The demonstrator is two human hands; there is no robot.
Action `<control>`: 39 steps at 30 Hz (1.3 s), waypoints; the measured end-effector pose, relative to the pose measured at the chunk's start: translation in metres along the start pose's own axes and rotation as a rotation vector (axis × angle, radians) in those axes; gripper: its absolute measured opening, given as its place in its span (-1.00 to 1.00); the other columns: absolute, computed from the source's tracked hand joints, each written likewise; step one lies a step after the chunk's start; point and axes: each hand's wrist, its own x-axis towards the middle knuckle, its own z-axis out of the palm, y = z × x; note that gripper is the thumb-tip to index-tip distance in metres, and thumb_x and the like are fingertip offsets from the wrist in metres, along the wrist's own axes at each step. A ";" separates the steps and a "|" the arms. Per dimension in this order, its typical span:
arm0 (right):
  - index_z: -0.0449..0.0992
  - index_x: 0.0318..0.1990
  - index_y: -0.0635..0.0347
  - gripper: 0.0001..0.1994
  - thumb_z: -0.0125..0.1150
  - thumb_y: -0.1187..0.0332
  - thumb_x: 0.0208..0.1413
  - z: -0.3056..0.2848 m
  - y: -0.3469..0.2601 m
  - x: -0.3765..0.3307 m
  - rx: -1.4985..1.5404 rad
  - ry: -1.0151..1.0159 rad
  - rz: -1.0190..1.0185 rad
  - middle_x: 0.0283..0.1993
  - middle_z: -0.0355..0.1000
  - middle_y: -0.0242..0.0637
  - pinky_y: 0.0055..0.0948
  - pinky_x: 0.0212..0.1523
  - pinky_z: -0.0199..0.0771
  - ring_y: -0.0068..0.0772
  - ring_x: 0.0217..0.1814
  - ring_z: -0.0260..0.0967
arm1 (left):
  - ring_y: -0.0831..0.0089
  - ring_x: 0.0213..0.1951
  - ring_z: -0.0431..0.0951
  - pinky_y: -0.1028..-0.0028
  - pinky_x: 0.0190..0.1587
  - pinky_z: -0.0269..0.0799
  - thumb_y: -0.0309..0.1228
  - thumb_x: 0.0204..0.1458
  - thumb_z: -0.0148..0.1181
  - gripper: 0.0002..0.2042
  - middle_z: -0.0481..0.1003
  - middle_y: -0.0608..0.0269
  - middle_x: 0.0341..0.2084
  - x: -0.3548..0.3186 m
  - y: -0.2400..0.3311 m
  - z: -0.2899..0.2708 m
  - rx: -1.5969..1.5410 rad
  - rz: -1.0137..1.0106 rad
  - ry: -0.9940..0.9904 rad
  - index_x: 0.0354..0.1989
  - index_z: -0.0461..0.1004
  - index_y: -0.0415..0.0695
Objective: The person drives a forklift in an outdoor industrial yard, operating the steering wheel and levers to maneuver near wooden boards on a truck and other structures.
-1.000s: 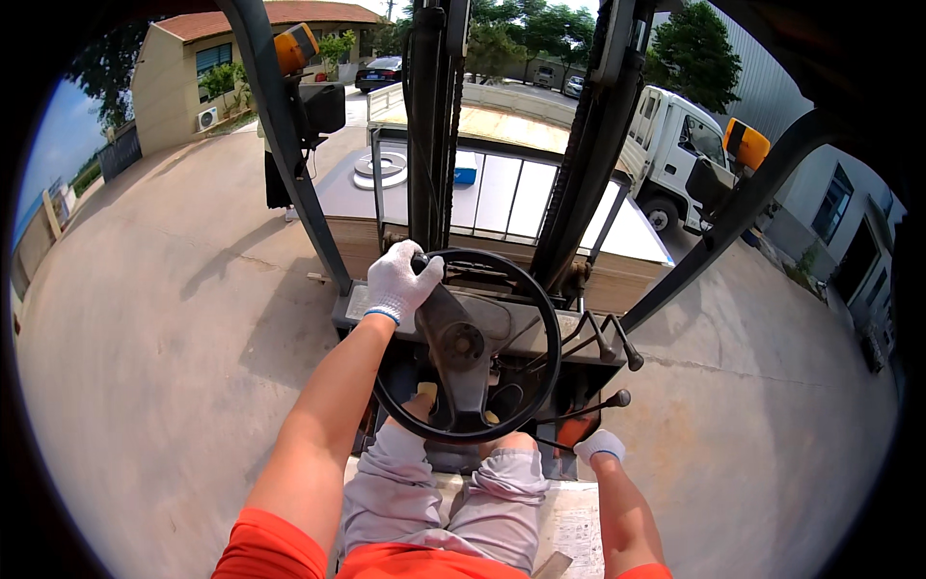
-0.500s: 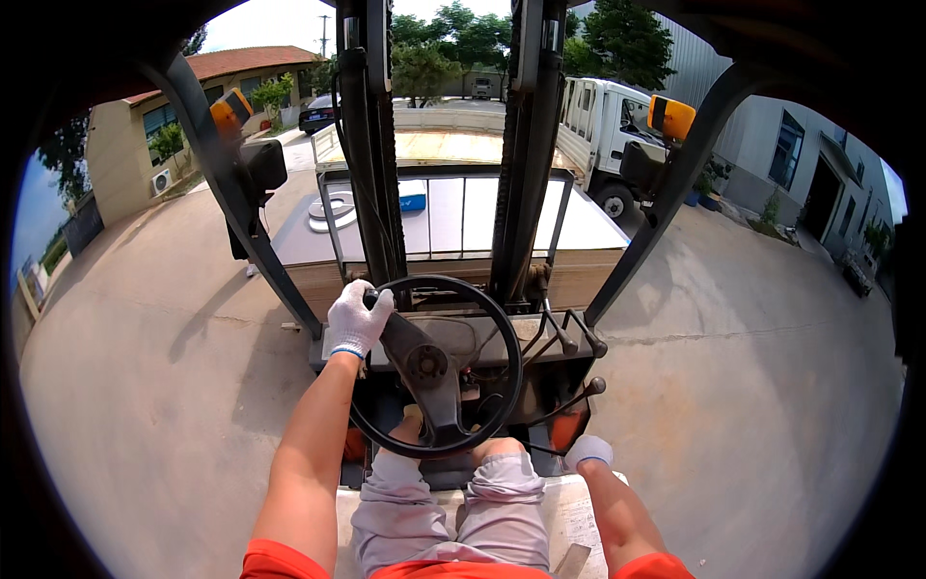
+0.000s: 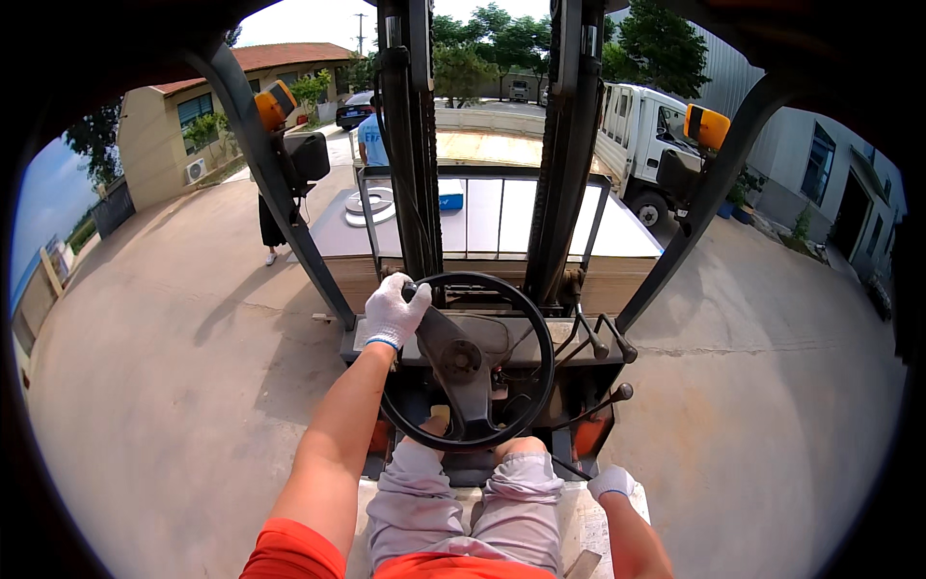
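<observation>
Sunlit concrete [image 3: 183,386] spreads all around, with a truck [image 3: 640,145] beyond the boards [image 3: 482,227]. Head view: the left hand [image 3: 396,311], gloved, wraps its fingers around the wheel [image 3: 461,361] at its upper left, ahead of the knees [image 3: 524,461]. The gloved right hand [image 3: 612,481] sits low, by a dark rod [image 3: 571,468]; whether its fingers grip that, I can't tell.

At ten o'clock on the black steering wheel [image 3: 461,359], the left glove [image 3: 394,313] is white, blue-edged. The seven o'clock sleeve [image 3: 297,552] is orange-red, the trousers [image 3: 518,504] pale grey.
</observation>
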 end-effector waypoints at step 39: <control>0.80 -0.08 0.21 -0.49 0.66 0.07 -0.15 -0.005 -0.007 0.002 -0.027 0.031 0.050 0.05 0.71 0.08 -0.10 0.12 0.71 0.09 0.14 0.69 | -0.08 -0.17 0.69 0.07 -0.07 0.63 0.11 0.11 0.31 -0.54 0.64 0.01 -0.27 0.003 -0.001 -0.003 0.002 0.008 0.010 -0.27 0.60 -0.12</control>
